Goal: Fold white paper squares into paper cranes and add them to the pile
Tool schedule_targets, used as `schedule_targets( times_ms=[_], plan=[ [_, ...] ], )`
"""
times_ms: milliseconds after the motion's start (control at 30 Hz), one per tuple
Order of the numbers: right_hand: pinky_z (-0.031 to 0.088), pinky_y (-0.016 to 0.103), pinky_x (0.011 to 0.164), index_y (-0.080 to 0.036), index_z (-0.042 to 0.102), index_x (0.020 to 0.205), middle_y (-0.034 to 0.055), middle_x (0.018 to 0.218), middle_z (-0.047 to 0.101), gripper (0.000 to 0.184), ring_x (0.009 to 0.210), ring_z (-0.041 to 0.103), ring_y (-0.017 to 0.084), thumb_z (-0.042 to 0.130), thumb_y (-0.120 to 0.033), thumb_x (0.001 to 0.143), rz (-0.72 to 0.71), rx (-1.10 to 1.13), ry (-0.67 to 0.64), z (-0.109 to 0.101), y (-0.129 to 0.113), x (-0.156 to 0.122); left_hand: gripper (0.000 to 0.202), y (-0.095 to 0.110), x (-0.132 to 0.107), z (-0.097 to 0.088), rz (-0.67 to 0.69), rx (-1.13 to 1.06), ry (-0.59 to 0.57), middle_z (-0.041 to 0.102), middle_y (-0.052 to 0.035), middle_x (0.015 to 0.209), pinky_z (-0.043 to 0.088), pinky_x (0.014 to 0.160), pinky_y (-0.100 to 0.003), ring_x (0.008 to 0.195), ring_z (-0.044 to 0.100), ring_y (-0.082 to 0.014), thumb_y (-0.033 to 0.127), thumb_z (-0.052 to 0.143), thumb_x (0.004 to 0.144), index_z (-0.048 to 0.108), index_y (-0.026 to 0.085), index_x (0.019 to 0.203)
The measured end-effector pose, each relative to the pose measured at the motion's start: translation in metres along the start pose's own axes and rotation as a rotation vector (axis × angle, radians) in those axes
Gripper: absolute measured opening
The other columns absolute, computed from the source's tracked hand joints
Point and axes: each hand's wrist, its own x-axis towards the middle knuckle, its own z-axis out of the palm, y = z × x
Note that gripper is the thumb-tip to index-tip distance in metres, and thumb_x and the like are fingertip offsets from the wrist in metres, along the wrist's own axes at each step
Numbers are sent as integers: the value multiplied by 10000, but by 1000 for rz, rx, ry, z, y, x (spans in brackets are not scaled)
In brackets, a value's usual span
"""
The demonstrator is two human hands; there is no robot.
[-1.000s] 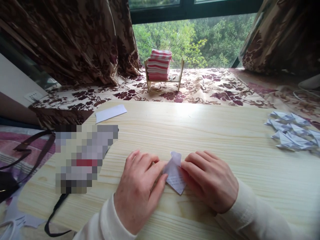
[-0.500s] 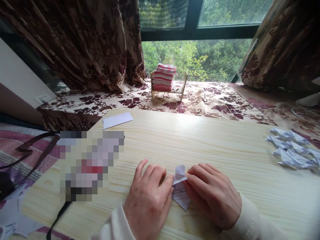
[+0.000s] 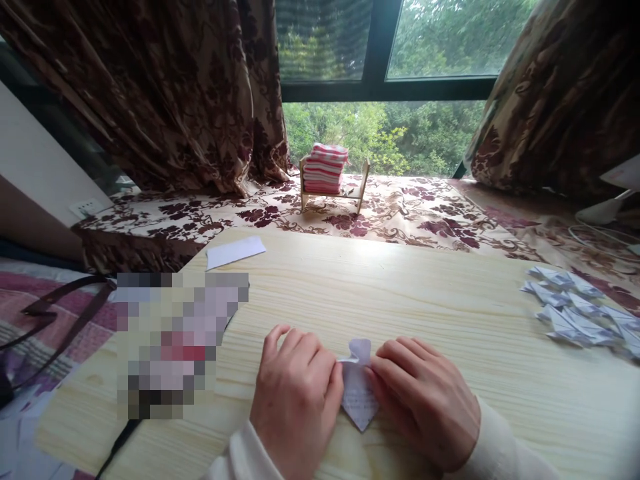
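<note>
two bare hands, followed remotely through the head view, work a small piece of printed paper (image 3: 361, 398) at the near middle of the pale wooden table (image 3: 310, 300). the left hand (image 3: 299, 393) has thumb and forefinger closed on the paper's left edge; the right hand (image 3: 427, 398) pinches the opposite edge. the left fingertips are partly hidden by the hand, so i read that pinch with some reserve. the paper lies between the hands, its pointed end, with rows of small print, toward the person, its rounded far end curling upward.

compared with half a second earlier, the upper part, then doubled over the print with a straight edge across it, now stands opened away, and more of the printed face shows; i judge that this fold is loose rather than firmly creased, and relies on both pinches for its shape.

to the right, a cluster of folded paper pieces (image 3: 575, 313) rests on the table; near the far left edge lies a flat paper strip (image 3: 236, 252). a pixelated object (image 3: 175, 347) lies left of the left hand. beyond, on flower-patterned cloth (image 3: 425, 227), a small wooden rack (image 3: 365, 183) bears a stack of striped cloths (image 3: 325, 170).
</note>
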Motion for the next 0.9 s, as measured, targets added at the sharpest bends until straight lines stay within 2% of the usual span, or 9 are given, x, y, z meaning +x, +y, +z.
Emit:
schedule_targets(
  times_ms=[133, 267, 467, 600, 667, 733, 800, 900],
  plan=[
    [295, 299, 579, -173, 545, 731, 28, 655, 510, 175, 618, 398, 152, 439, -124, 861, -10, -7, 3, 1, 0, 0, 208, -2, 4, 0, -73, 12, -26, 539, -4, 624, 367, 793, -415, 669, 494, -170, 154, 517, 790, 532, 174, 583],
    [295, 298, 578, -173, 535, 715, 27, 651, 504, 186, 616, 389, 150, 434, -122, 862, -20, -11, 5, 0, 0, -1, 192, -4, 5, 0, -79, 3, -51, 537, -9, 635, 373, 770, -405, 687, 492, -180, 217, 561, 781, 531, 179, 595],
    [293, 297, 583, -175, 541, 727, 29, 651, 506, 187, 617, 385, 153, 427, -115, 863, -32, 2, -2, 0, 1, -1, 202, -3, 14, 2, -72, 1, -137, 556, -17, 661, 380, 751, -387, 705, 505, -177, 151, 520, 788, 510, 172, 587],
    [286, 289, 576, -174, 552, 735, 26, 648, 506, 179, 608, 389, 149, 439, -123, 864, -44, 4, 18, 0, 1, -1, 209, -9, 11, 0, -113, -26, -125, 549, -13, 648, 379, 713, -369, 705, 504, -182, 181, 522, 798, 512, 175, 590],
    [282, 286, 573, -173, 553, 738, 25, 645, 509, 174, 604, 392, 148, 443, -127, 865, -44, 4, 33, 1, 1, -1, 158, -12, 5, -6, -105, -58, -87, 560, -13, 666, 378, 705, -364, 712, 508, -185, 192, 521, 806, 548, 180, 651],
    [280, 288, 578, -174, 554, 745, 26, 649, 513, 175, 608, 396, 150, 438, -132, 869, -29, 12, 40, 2, 1, -1, 82, -14, -4, -13, -55, -72, 5, 589, -15, 722, 379, 755, -378, 735, 519, -183, 180, 522, 811, 583, 184, 757],
    [277, 291, 583, -176, 553, 751, 26, 657, 516, 174, 616, 399, 151, 434, -137, 872, -15, 25, 41, 3, 2, -2, 101, -14, -16, -17, 40, -71, 100, 621, -12, 798, 349, 876, -397, 783, 541, -169, 143, 520, 813, 599, 195, 848],
    [272, 290, 579, -180, 545, 741, 23, 655, 511, 170, 615, 396, 152, 439, -136, 866, -18, 35, 36, 5, 3, -2, 163, -13, -32, -8, 244, -55, 40, 662, -14, 905, 336, 925, -361, 857, 567, -163, 204, 482, 858, 615, 214, 951]
  ],
)
